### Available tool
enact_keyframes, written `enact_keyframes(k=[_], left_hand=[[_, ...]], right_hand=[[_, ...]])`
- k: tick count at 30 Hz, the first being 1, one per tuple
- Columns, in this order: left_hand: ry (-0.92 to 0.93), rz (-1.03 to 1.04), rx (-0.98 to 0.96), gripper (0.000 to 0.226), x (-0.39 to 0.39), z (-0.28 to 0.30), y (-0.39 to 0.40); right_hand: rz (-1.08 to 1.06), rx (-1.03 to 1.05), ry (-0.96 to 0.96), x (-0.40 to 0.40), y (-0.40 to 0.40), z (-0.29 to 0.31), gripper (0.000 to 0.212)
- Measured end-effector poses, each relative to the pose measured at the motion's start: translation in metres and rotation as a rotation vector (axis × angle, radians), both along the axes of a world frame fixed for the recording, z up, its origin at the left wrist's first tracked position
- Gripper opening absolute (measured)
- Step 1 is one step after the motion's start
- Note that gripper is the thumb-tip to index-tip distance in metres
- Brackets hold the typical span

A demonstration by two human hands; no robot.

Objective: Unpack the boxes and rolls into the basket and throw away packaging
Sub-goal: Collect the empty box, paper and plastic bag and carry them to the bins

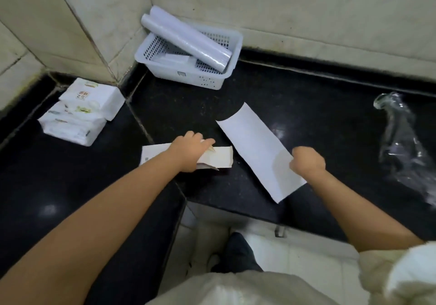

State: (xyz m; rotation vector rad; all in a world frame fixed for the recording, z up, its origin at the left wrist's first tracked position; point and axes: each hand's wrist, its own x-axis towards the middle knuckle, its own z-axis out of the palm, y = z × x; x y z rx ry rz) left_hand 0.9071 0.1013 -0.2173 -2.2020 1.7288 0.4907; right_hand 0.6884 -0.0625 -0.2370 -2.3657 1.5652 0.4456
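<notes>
While left grip point(191, 151) clasps box point(223, 157), right point(308, 161) pinches carton point(250, 144).

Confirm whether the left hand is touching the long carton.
Touching. Head view shows the left hand lying across the carton, fingers curled over its far edge; the right hand pinches the white sleeve.

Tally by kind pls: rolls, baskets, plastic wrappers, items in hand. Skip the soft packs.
rolls: 2, both leaning in the basket
basket: 1
plastic wrapper: 1, clear, crumpled
items in hand: 2, carton gripped by left hand, white sleeve pinched by right hand
Total: 6
</notes>
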Motion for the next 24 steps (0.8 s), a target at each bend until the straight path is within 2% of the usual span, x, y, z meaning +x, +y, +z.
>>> enact_keyframes(k=[4, 8, 14, 16, 18, 20, 22, 24], left_hand=[[0.014, -0.149, -0.137, 0.071, -0.054, 0.014, -0.048], [-0.005, -0.315, -0.188, 0.072, -0.106, 0.029, -0.092], [-0.016, -0.486, -0.283, 0.079, -0.181, 0.039, -0.147], [-0.013, -0.506, -0.288, 0.078, -0.201, 0.040, -0.166], [-0.019, -0.506, -0.281, 0.077, -0.220, 0.042, -0.186], [-0.042, -0.506, -0.250, 0.075, -0.237, 0.042, -0.204], [-0.075, -0.527, -0.208, 0.075, -0.254, 0.039, -0.217], [-0.104, -0.550, -0.185, 0.074, -0.266, 0.035, -0.226]], right_hand=[[-0.105, -0.047, -0.233, -0.043, 0.000, 0.020, 0.016], [-0.282, -0.134, -0.483, -0.103, -0.016, 0.042, 0.020], [-0.693, -0.200, -0.833, -0.193, -0.043, 0.049, 0.015], [-0.741, -0.213, -0.839, -0.213, -0.056, 0.042, 0.017], [-0.779, -0.222, -0.721, -0.231, -0.075, 0.027, 0.018], [-0.806, -0.145, -0.600, -0.246, -0.091, 0.010, 0.019], [-0.693, -0.035, -0.520, -0.261, -0.102, -0.004, 0.014], [-0.578, 0.035, -0.478, -0.272, -0.108, -0.012, 0.024]])
